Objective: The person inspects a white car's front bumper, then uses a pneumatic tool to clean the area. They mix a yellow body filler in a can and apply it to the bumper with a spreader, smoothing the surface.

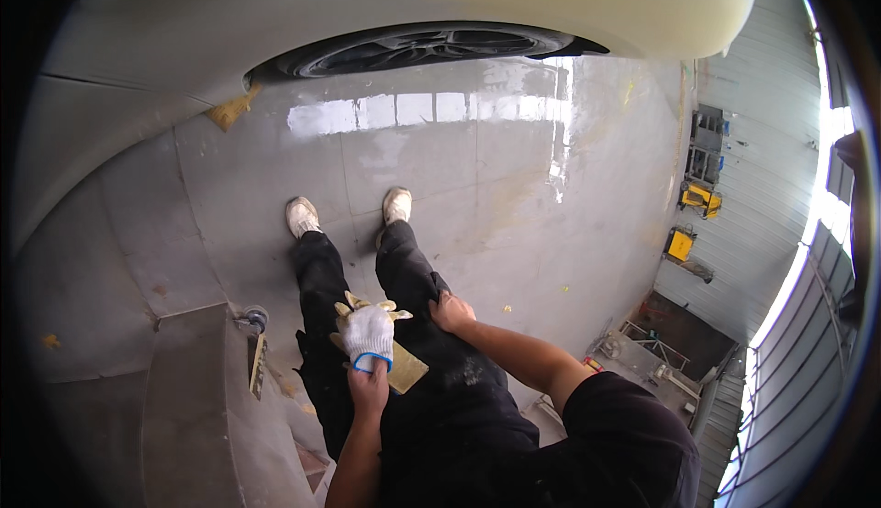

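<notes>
I see the left hand (370,383) gripping the likely light, soft glove (369,329) by its cuff (374,357), a sensible hold, over the trousers (459,402); the right hand (451,312) curls against them, grip unclear to me

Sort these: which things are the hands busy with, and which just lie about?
With the hands:
gloves, in the left hand
tan block, partly behind them; grip unclear
dark trousers, pinched by the right hand

Lying about:
yellow scrap on the floor
yellow equipment by the wall
long narrow object left of the trousers
</notes>
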A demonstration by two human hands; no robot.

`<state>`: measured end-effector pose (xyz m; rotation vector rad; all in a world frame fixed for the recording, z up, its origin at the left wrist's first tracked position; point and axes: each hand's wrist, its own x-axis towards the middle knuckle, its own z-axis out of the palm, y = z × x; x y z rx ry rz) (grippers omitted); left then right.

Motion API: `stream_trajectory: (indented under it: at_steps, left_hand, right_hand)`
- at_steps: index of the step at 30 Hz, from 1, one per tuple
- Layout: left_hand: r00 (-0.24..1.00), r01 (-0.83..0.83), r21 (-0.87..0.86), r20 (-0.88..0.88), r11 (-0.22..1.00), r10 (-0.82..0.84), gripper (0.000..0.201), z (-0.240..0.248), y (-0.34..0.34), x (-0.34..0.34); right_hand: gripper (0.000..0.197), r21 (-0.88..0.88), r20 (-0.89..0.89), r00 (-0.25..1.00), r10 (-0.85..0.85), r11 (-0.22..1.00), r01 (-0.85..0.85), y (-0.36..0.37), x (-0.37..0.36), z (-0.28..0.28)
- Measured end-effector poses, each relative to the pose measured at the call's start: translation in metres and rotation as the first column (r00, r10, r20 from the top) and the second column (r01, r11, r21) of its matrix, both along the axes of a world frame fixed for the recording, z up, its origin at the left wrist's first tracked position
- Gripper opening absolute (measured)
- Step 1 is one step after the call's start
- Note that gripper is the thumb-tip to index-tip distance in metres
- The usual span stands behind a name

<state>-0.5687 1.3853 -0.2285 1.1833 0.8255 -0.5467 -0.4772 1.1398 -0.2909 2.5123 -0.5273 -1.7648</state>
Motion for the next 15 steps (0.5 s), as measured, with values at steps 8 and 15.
stream_trajectory:
  at_steps: [8,15]
  left_hand:
    - [0.996,0.036,0.173,-0.091,0.984,-0.020,0.042,-0.006,-0.029,0.016]
    - [0.977,0.199,0.406,-0.156,0.892,-0.147,0.057,-0.009,-0.100,0.030]
  right_hand:
    - [0.055,0.240,-0.083,0.945,0.318,0.926,-0.290,-0.032,-0.004,0.013]
    - [0.049,0.666,-0.029,0.943,-0.332,0.697,0.266,-0.082,0.046,0.101]
